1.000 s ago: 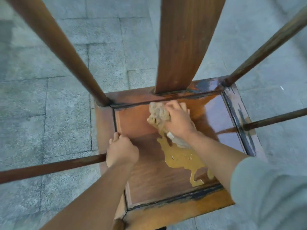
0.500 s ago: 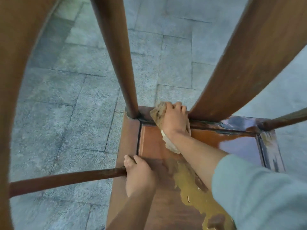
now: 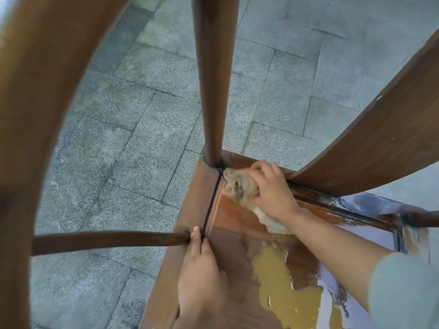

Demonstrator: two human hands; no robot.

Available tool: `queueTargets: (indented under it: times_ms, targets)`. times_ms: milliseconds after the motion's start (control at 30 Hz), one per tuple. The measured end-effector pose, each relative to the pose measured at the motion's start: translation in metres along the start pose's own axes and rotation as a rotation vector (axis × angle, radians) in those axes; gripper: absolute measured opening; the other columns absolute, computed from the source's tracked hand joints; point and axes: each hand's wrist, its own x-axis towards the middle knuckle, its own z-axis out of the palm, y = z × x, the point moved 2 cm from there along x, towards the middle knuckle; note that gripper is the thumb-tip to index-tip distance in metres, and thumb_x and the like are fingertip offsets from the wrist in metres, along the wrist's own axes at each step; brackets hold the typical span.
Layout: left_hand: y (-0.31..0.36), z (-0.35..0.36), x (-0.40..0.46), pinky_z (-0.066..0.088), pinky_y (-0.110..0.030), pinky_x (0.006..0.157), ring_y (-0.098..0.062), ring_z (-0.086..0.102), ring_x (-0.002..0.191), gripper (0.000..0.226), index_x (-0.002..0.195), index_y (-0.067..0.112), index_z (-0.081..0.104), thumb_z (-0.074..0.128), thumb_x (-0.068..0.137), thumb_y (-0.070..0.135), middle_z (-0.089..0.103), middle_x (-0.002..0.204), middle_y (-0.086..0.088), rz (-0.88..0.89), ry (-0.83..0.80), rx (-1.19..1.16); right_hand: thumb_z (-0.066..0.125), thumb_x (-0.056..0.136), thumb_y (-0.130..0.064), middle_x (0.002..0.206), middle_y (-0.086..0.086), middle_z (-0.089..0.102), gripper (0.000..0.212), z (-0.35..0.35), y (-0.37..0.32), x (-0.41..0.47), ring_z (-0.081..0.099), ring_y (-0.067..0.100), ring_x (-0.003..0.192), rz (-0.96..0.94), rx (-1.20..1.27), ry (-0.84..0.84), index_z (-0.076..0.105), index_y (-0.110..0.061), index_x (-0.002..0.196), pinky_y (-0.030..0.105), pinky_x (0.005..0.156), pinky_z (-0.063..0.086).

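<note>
Though coarse, fibrous wad (image 3: pixel 239 189) on glossy seat (image 3: pixel 234 218).

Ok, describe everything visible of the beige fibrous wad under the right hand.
The beige fibrous wad looks like tangled thread or cotton waste, crumpled into a loose, matted lump. A paler, flatter part of it trails back beneath the wrist. It lies pressed on the far left corner of the glossy brown wooden seat panel, close to the foot of the round wooden post. The right hand grips it from above, fingers curled over its far side.
</note>
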Motion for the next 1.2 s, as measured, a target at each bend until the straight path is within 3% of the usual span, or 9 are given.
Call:
queueTargets:
  times_ms: [100, 200, 333, 500, 667, 767, 900, 1067, 1200]
  targets:
    - [-0.008, 0.009, -0.021, 0.034, -0.029, 0.108, -0.023, 0.035, 0.142, 0.065, 0.139, 0.007, 0.052, 0.049, 0.075, -0.003, 0.037, 0.156, -0.006, -0.177, 0.231, -0.195, 0.072, 0.078, -0.021, 0.128, 0.003, 0.052, 0.056, 0.004, -0.037, 0.028, 0.044, 0.029, 0.114, 0.244, -0.018, 0.168, 0.061, -0.023, 0.133, 0.047, 0.097, 0.046]
    - [-0.023, 0.014, -0.042, 0.043, -0.046, 0.099, -0.044, 0.050, 0.121, 0.054, 0.114, -0.005, 0.068, 0.044, 0.066, 0.004, 0.058, 0.128, -0.023, -0.398, 0.389, -0.303, 0.079, 0.074, -0.016, 0.129, 0.000, 0.054, 0.058, 0.023, -0.066, 0.000, 0.044, 0.028, 0.115, -0.016, -0.004, 0.064, 0.064, -0.026, 0.129, 0.044, 0.093, 0.047]
    - [-0.039, 0.011, -0.058, 0.043, -0.050, 0.100, -0.046, 0.048, 0.120, 0.050, 0.111, -0.005, 0.070, 0.054, 0.063, -0.002, 0.058, 0.127, -0.024, -0.467, 0.348, -0.257, 0.071, 0.071, 0.005, 0.132, 0.004, 0.053, 0.076, 0.026, -0.082, -0.016, 0.046, 0.030, 0.119, -0.349, -0.086, -0.076, 0.057, -0.026, 0.139, 0.044, 0.095, 0.046]
    - [-0.050, 0.020, -0.061, 0.047, -0.054, 0.098, -0.049, 0.051, 0.120, 0.050, 0.108, -0.008, 0.070, 0.052, 0.062, -0.006, 0.059, 0.128, -0.025, -0.397, 0.318, -0.236, 0.072, 0.087, -0.015, 0.131, 0.000, 0.050, 0.059, 0.032, -0.111, 0.028, 0.037, 0.025, 0.114, 0.058, -0.103, 0.173, 0.055, -0.028, 0.141, 0.036, 0.098, 0.031]
    - [-0.057, 0.036, -0.077, 0.052, -0.059, 0.091, -0.052, 0.057, 0.117, 0.063, 0.103, -0.012, 0.070, 0.069, 0.040, -0.022, 0.060, 0.128, -0.029, -0.269, 0.213, -0.152, 0.078, 0.070, 0.000, 0.132, -0.009, 0.048, 0.083, 0.042, -0.105, -0.008, 0.039, 0.019, 0.113, -0.504, 0.041, -0.305, 0.055, -0.039, 0.140, 0.034, 0.091, 0.042]
    - [-0.064, 0.044, -0.092, 0.048, -0.038, 0.095, -0.051, 0.063, 0.107, 0.058, 0.097, -0.012, 0.072, 0.069, 0.040, -0.008, 0.063, 0.123, -0.028, -0.181, 0.197, -0.060, 0.086, 0.069, -0.011, 0.129, -0.007, 0.047, 0.074, 0.028, -0.084, 0.009, 0.040, 0.020, 0.112, -0.477, -0.045, -0.298, 0.061, -0.038, 0.133, 0.038, 0.091, 0.047]
    - [-0.085, 0.055, -0.124, 0.044, -0.018, 0.090, -0.035, 0.062, 0.115, 0.058, 0.095, -0.002, 0.076, 0.062, 0.042, 0.017, 0.066, 0.124, -0.017, -0.098, 0.012, 0.107, 0.083, 0.070, -0.014, 0.124, 0.003, 0.053, 0.058, 0.024, -0.082, -0.006, 0.043, 0.030, 0.112, -0.123, -0.009, -0.049, 0.068, -0.022, 0.125, 0.052, 0.093, 0.047]
    - [-0.114, 0.064, -0.140, 0.061, -0.041, 0.067, -0.043, 0.067, 0.106, 0.067, 0.097, 0.001, 0.075, 0.085, 0.033, 0.017, 0.066, 0.121, -0.018, -0.019, -0.068, 0.177, 0.085, 0.074, -0.031, 0.129, -0.001, 0.054, 0.053, 0.036, -0.112, -0.093, 0.041, 0.025, 0.115, -0.345, 0.027, -0.301, 0.069, -0.029, 0.125, 0.042, 0.093, 0.041]
    - [-0.125, 0.057, -0.151, 0.060, -0.048, 0.063, -0.051, 0.066, 0.100, 0.036, 0.098, -0.002, 0.074, 0.058, 0.068, 0.009, 0.066, 0.120, -0.024, 0.058, -0.083, 0.068, 0.077, 0.083, -0.023, 0.138, -0.005, 0.049, 0.062, 0.063, -0.167, -0.105, 0.038, 0.025, 0.121, -0.388, 0.061, -0.285, 0.057, -0.037, 0.140, 0.037, 0.101, 0.032]
